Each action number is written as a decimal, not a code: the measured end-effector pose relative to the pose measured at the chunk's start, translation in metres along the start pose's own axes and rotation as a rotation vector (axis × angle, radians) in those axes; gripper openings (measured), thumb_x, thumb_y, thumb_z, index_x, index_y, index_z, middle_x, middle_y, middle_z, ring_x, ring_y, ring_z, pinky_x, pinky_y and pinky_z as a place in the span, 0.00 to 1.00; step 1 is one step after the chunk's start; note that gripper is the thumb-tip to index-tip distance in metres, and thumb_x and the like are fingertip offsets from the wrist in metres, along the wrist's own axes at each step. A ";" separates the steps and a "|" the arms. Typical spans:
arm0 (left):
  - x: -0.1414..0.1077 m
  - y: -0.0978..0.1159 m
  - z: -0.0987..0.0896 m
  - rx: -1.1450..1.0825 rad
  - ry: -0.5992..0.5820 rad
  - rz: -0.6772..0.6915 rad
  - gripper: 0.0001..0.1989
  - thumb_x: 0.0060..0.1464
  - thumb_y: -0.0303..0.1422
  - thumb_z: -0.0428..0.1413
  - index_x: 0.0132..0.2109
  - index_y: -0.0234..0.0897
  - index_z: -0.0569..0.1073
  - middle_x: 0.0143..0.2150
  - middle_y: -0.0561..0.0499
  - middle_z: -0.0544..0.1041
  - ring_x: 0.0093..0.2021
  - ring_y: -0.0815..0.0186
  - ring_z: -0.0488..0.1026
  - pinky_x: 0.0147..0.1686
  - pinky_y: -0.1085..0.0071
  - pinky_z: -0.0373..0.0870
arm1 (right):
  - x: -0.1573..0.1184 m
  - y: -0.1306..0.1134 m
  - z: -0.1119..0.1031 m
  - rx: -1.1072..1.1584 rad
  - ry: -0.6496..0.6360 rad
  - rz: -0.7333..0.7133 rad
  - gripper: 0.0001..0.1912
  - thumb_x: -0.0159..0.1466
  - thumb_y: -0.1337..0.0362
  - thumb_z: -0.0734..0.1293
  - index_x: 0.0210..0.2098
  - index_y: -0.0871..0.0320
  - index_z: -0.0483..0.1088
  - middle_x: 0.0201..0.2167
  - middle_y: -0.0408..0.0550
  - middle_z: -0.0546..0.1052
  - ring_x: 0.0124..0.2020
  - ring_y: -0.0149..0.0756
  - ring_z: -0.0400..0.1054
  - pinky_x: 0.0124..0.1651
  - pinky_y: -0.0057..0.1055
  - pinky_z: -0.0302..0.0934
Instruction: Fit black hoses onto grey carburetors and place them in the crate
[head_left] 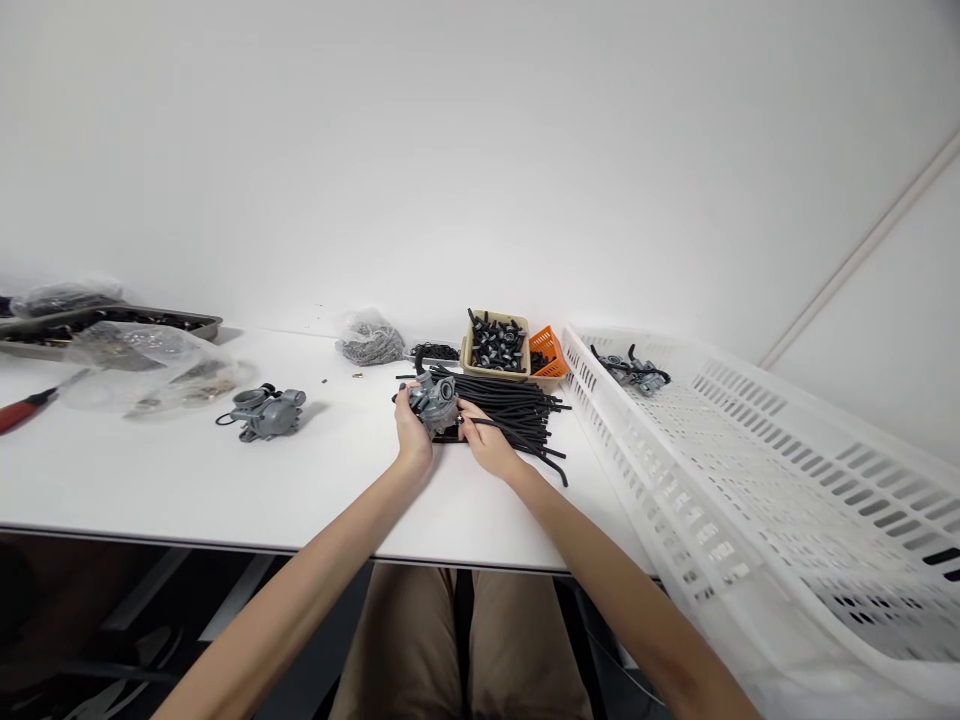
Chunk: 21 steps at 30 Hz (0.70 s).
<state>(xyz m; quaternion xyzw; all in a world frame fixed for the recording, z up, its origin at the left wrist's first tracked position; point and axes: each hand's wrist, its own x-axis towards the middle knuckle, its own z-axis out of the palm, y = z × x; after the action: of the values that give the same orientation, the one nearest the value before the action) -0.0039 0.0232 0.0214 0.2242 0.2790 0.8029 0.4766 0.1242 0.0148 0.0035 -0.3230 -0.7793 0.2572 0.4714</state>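
Observation:
My left hand [414,428] is wrapped round a grey metal carburetor [436,402], holding it just above the table. A short black tube rises from its top left. Closed at the carburetor's right side, my right hand [484,438] pinches a long black rubber hose [536,452], whose free end trails to the lower right. Whether the hose's near end touches the carburetor is hidden by my fingers. Behind my hands lies a pile of black hoses [510,400]. A second carburetor [268,412] with a thin black ring beside it sits on the table to the left.
A cream bin [467,362] of black parts and an orange basket [551,350] stand at the back. On the right, a large white crate [622,450] holds carburetors. Plastic bags [371,340], a metal tray [214,325] and a red-handled tool [22,410] lie leftward.

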 end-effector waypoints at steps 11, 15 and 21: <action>-0.007 0.015 0.008 -0.002 -0.115 -0.286 0.21 0.57 0.50 0.47 0.41 0.37 0.71 0.30 0.50 0.78 0.27 0.64 0.77 0.28 0.68 0.74 | 0.008 -0.007 -0.003 0.492 0.309 0.104 0.18 0.54 0.50 0.71 0.30 0.56 0.66 0.47 0.54 0.75 0.44 0.39 0.71 0.49 0.39 0.65; -0.010 0.016 0.009 0.025 -0.137 -0.311 0.22 0.57 0.50 0.47 0.44 0.37 0.71 0.31 0.49 0.78 0.29 0.62 0.77 0.29 0.68 0.74 | 0.011 -0.007 0.007 0.648 0.463 0.175 0.29 0.49 0.51 0.75 0.44 0.54 0.61 0.45 0.51 0.75 0.36 0.32 0.71 0.45 0.36 0.67; -0.007 0.013 0.007 0.039 -0.144 -0.270 0.18 0.58 0.47 0.47 0.41 0.38 0.70 0.30 0.51 0.78 0.30 0.63 0.77 0.30 0.69 0.74 | 0.010 -0.009 0.003 0.473 0.499 0.181 0.52 0.49 0.50 0.74 0.65 0.47 0.45 0.58 0.56 0.65 0.37 0.32 0.69 0.42 0.33 0.68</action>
<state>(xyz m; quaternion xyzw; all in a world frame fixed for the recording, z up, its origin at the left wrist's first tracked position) -0.0045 0.0138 0.0345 0.2510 0.2875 0.7076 0.5947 0.1157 0.0159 0.0143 -0.3255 -0.5273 0.3844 0.6843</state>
